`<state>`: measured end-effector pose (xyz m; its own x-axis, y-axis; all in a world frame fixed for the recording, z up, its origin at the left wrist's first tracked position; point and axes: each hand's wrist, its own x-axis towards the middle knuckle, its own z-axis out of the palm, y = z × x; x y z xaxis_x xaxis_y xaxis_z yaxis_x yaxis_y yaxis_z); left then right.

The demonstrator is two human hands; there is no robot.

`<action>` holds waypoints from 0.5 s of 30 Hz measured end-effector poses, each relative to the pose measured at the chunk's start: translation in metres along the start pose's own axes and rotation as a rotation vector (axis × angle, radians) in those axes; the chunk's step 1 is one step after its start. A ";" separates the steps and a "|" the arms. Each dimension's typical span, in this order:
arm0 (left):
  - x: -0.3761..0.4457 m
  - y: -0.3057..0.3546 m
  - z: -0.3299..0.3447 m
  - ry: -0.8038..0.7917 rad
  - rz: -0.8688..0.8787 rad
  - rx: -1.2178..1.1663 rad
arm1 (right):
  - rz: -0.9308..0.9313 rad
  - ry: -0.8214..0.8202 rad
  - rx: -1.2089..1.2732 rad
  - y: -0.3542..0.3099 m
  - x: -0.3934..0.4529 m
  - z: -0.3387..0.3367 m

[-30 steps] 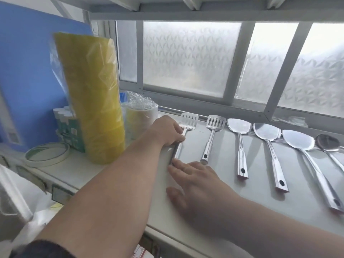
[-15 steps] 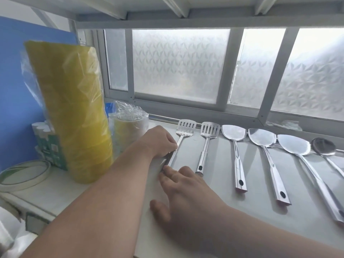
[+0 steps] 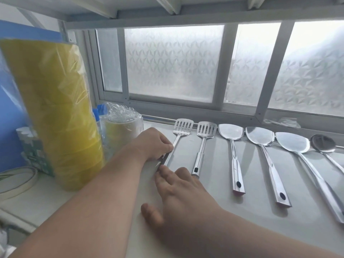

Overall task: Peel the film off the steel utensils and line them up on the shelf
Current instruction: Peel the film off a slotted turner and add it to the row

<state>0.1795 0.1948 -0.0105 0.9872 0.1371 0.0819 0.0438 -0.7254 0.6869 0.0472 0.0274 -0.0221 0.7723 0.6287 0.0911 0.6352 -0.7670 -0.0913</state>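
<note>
Several steel utensils lie side by side on the grey shelf (image 3: 214,211), heads toward the window. At the left end is a slotted spatula (image 3: 182,129); my left hand (image 3: 151,144) grips its handle with curled fingers. My right hand (image 3: 178,190) lies flat on the shelf, and its fingertips touch the handle's near end. To the right lie a second slotted spatula (image 3: 204,136), three solid turners (image 3: 231,133) (image 3: 260,135) (image 3: 292,142) and a ladle (image 3: 323,143) at the far right.
A tall yellow stack wrapped in plastic (image 3: 55,112) stands at the left, with a wrapped tape roll (image 3: 122,127) beside it and a flat tape ring (image 3: 16,178) near the edge. A frosted window (image 3: 173,62) closes the back; a blue board (image 3: 11,101) stands at left.
The left slotted spatula has shifted slightly so its handle lies more in line with the others. Both hands stay on its handle. The camera has moved closer and to the left.
</note>
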 end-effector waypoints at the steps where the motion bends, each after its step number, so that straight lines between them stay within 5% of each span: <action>1: 0.001 0.000 0.001 0.003 0.000 0.003 | 0.003 -0.002 0.008 0.000 0.000 0.000; 15: 0.008 0.000 0.010 0.051 0.013 0.030 | 0.044 0.023 0.072 0.000 0.001 0.004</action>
<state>0.1888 0.1892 -0.0170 0.9787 0.1607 0.1277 0.0361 -0.7475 0.6633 0.0479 0.0281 -0.0260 0.7997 0.5907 0.1076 0.6002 -0.7822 -0.1670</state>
